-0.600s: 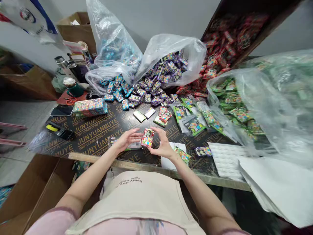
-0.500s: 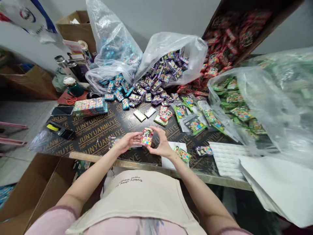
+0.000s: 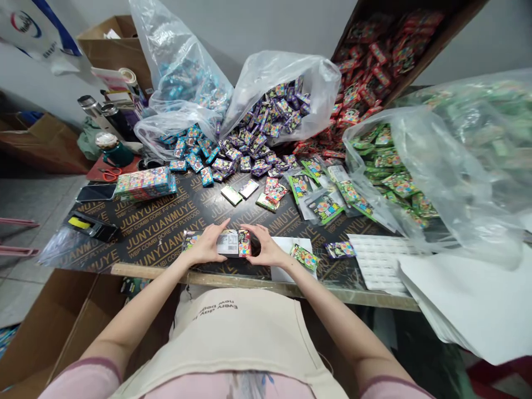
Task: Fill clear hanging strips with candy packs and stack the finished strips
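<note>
Both my hands rest at the near edge of the dark plywood table (image 3: 166,221). My left hand (image 3: 206,247) and my right hand (image 3: 261,248) press from either side on a short row of small colourful packets (image 3: 233,243) lying flat on the table, fingers curled round its ends. The red packet I held upright now lies at the right end of that row. A green packet (image 3: 305,257) lies just right of my right hand on a white sheet (image 3: 291,246).
Clear bags spill blue packets (image 3: 187,149), purple packets (image 3: 266,133) and green packets (image 3: 386,177) over the far table; red packets (image 3: 366,66) fill a tilted box. A packed block (image 3: 143,182), phone (image 3: 95,192), tape dispenser (image 3: 89,226), flasks (image 3: 103,113) sit left. Cardboard box (image 3: 45,327) below left.
The red packet held upright between my hands has been laid down onto the row on the table. Both hands dropped and closed in on the row's ends.
</note>
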Tool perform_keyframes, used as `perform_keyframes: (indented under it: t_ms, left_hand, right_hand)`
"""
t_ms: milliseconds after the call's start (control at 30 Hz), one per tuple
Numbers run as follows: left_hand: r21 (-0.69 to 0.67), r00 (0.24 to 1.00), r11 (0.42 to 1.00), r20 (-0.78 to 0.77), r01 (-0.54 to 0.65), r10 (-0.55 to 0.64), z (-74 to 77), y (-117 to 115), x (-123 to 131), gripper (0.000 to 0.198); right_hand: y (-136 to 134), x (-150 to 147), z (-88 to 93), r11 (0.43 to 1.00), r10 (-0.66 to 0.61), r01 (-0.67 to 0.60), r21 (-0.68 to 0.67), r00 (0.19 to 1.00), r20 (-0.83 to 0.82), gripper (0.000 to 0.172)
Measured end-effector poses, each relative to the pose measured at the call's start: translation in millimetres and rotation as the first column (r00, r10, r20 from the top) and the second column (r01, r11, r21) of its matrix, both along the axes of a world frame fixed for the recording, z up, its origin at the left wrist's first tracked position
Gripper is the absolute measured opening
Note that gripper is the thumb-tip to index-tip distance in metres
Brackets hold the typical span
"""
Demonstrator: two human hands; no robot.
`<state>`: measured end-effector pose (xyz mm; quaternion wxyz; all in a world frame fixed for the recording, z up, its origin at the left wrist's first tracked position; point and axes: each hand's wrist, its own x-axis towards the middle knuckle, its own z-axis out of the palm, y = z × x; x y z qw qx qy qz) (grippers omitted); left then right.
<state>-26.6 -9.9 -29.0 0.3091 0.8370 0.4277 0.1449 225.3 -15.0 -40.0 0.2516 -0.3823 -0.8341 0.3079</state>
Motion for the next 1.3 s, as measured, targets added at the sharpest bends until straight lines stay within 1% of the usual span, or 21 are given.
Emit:
perform_keyframes:
  t_ms: [67, 200, 233, 300, 333, 367, 433, 467, 500, 567, 633, 700, 733, 767, 833, 900, 967, 1033, 1133, 1200, 1300]
  left_hand:
    - [-0.027, 0.999, 1.000, 0.054, 0.003, -0.002, 1.8, 0.0, -0.6, 0.115]
    - [-0.017, 0.985, 0.990, 0.104, -0.140, 0.141, 0.2, 3.2, 0.1, 0.112]
    - [-0.017, 0.980, 0.987, 0.110, -0.163, 0.163, -1.0, 4.1, 0.6, 0.112]
    - [-0.019, 0.979, 0.985, 0.108, -0.170, 0.171, -3.4, 5.2, 2.0, 0.113]
    - [-0.016, 0.982, 0.987, 0.095, -0.161, 0.161, -4.6, 5.5, 2.9, 0.113]
    - [-0.011, 0.986, 0.989, 0.074, -0.150, 0.150, -5.9, 5.5, 4.1, 0.113]
    - [0.010, 0.991, 0.991, 0.014, -0.131, 0.131, -8.3, 4.8, 7.9, 0.113]
    - [0.023, 0.993, 0.993, -0.027, -0.115, 0.115, -9.4, 4.1, 10.5, 0.113]
    - [0.035, 0.993, 0.995, -0.071, -0.090, 0.092, -10.3, 3.2, 13.6, 0.113]
    - [0.059, 0.988, 0.998, -0.150, -0.032, 0.040, -11.6, 0.9, 20.2, 0.111]
    - [0.071, 0.980, 0.997, -0.198, 0.010, 0.004, -11.9, -1.5, 24.9, 0.108]
    - [0.075, 0.975, 0.997, -0.220, 0.012, 0.004, -11.6, -2.7, 24.2, 0.107]
    - [0.076, 0.973, 0.997, -0.228, -0.009, 0.026, -11.3, -2.6, 21.0, 0.106]
    - [0.080, 0.970, 0.996, -0.235, -0.047, 0.065, -11.0, -1.8, 16.0, 0.104]
    - [0.099, 0.952, 0.981, -0.240, -0.169, 0.189, -10.4, 1.1, 1.6, 0.097]
    - [0.122, 0.919, 0.944, -0.224, -0.305, 0.326, -10.0, 4.9, -14.8, 0.090]
    - [0.130, 0.895, 0.914, -0.190, -0.385, 0.404, -9.7, 8.5, -27.0, 0.086]
    - [0.117, 0.904, 0.915, -0.149, -0.387, 0.402, -9.2, 11.2, -30.9, 0.086]
    - [0.093, 0.944, 0.946, -0.087, -0.310, 0.318, -7.1, 13.1, -22.2, 0.088]
    - [0.072, 0.964, 0.964, -0.051, -0.256, 0.260, -5.3, 13.5, -12.8, 0.089]
    - [0.026, 0.983, 0.983, -0.006, -0.184, 0.184, -2.6, 14.3, -2.8, 0.089]
  right_hand:
    - [1.1, 1.9, 1.1, 0.999, 0.018, -0.018, -0.029, 1.000, -0.020, 0.086]
    - [-1.2, 1.5, 3.4, 0.984, -0.170, 0.173, 0.034, 0.982, -0.083, 0.090]
    - [-1.6, 0.2, 3.5, 0.983, -0.178, 0.181, 0.018, 0.977, -0.113, 0.090]
    - [2.8, -3.1, 2.8, 0.992, -0.126, 0.121, -0.045, 0.982, -0.140, 0.081]
    - [9.0, -4.9, 2.0, 0.992, -0.116, 0.109, -0.062, 0.985, -0.127, 0.073]
    - [18.5, -6.9, 1.1, 0.989, -0.143, 0.139, -0.056, 0.985, -0.093, 0.065]
    - [47.4, -11.9, -0.8, 0.960, -0.279, 0.278, 0.040, 0.960, 0.023, 0.057]
    - [65.8, -15.5, -1.5, 0.941, -0.330, 0.320, 0.111, 0.939, 0.093, 0.059]
    - [85.8, -19.7, -1.8, 0.937, -0.332, 0.304, 0.175, 0.928, 0.167, 0.065]
    - [126.3, -30.1, -0.7, 0.965, -0.205, 0.136, 0.226, 0.925, 0.319, 0.082]
    - [160.7, -41.0, 2.2, 0.985, -0.023, -0.055, 0.164, 0.897, 0.442, 0.094]
    - [182.1, -49.3, 5.2, 0.983, 0.110, -0.168, 0.075, 0.863, 0.493, 0.095]
    - [186.5, -51.6, 5.9, 0.979, 0.152, -0.201, 0.048, 0.859, 0.489, 0.093]
    - [186.6, -52.4, 5.8, 0.975, 0.178, -0.219, 0.037, 0.868, 0.465, 0.090]
    - [174.7, -49.8, 3.2, 0.977, 0.187, -0.213, 0.036, 0.919, 0.347, 0.086]
    - [151.2, -42.8, -0.9, 0.986, 0.153, -0.162, 0.036, 0.971, 0.181, 0.085]
    - [123.1, -34.7, -3.7, 0.994, 0.096, -0.099, 0.055, 0.994, 0.061, 0.083]
    - [96.7, -28.6, -3.7, 0.993, 0.044, -0.048, 0.106, 0.998, 0.043, 0.080]
    - [68.9, -23.6, 0.1, 0.987, 0.030, -0.045, 0.153, 0.995, 0.099, 0.079]
    - [59.7, -20.1, 3.1, 0.985, 0.088, -0.103, 0.138, 0.990, 0.108, 0.079]
    - [55.4, -12.8, 5.5, 0.977, 0.188, -0.193, 0.089, 0.980, 0.061, 0.076]
